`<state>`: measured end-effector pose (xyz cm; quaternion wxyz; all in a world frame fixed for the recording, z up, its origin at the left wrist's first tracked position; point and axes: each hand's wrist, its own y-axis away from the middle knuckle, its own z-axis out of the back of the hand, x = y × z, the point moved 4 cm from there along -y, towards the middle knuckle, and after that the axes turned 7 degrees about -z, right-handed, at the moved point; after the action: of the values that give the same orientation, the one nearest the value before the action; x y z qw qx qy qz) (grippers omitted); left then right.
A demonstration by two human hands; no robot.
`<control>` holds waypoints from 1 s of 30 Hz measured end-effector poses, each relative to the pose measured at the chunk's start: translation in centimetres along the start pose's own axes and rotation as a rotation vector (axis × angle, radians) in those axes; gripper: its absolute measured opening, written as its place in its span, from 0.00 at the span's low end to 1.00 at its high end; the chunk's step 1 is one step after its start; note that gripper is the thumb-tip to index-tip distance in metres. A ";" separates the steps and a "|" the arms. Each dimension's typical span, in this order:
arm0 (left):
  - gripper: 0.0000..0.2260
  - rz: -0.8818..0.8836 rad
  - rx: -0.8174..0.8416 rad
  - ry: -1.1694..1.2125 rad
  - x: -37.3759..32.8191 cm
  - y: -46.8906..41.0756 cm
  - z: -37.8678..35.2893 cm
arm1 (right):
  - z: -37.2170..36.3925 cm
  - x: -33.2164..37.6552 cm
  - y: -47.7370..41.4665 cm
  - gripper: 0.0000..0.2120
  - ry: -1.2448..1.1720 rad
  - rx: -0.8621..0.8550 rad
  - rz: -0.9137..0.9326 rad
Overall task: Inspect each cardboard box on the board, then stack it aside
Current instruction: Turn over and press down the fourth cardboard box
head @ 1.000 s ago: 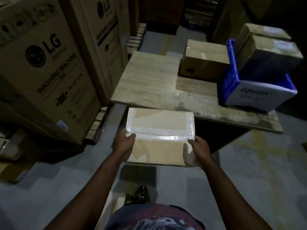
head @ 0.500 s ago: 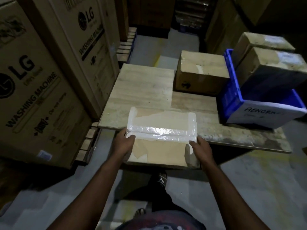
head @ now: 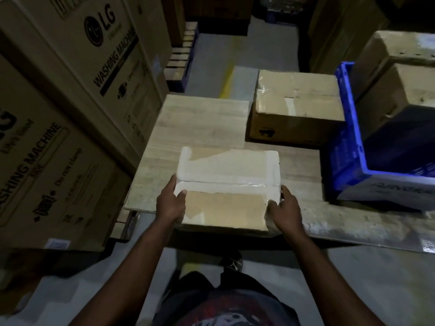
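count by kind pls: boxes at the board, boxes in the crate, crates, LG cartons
Boxes at the board: 2 (taped box, brown box)
Boxes in the blue crate: 2 (far box, near box)
Blue crates: 1
LG washing-machine cartons: 2 (near carton, far carton)
Total: 7

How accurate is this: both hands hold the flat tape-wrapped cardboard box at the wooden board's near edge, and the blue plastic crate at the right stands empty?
Not quite: the blue plastic crate is not empty; the head view shows big cardboard boxes in it. The left hand and right hand do hold the flat tape-wrapped cardboard box at the near edge of the wooden board.
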<state>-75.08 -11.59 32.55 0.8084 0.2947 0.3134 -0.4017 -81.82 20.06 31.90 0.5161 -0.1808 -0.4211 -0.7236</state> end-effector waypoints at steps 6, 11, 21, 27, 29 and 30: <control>0.27 0.007 -0.012 -0.035 -0.4 -2.0 -0.4 | -0.1 -0.6 -1.4 0.26 -0.050 0.006 -0.026; 0.26 0.035 -0.004 -0.049 -1.2 -2.8 -0.4 | -0.5 -0.4 -0.9 0.25 -0.106 -0.052 -0.095; 0.21 0.159 0.144 0.129 2.1 -1.2 0.7 | -1.0 -2.7 2.3 0.21 -0.206 0.001 -0.157; 0.21 0.158 0.182 0.121 1.9 -0.8 1.0 | -1.2 -1.6 2.5 0.18 -0.195 -0.052 -0.177; 0.19 0.160 0.169 0.172 1.3 -1.1 1.4 | -0.8 -0.9 2.3 0.18 -0.208 -0.066 -0.163; 0.18 0.166 0.156 0.201 1.0 -1.4 1.8 | -0.6 -0.4 2.3 0.16 -0.230 -0.071 -0.154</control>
<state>-75.25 -14.09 32.63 0.7780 0.4202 0.3351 -0.3252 -79.45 19.57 32.21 0.4007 -0.2478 -0.4642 -0.7500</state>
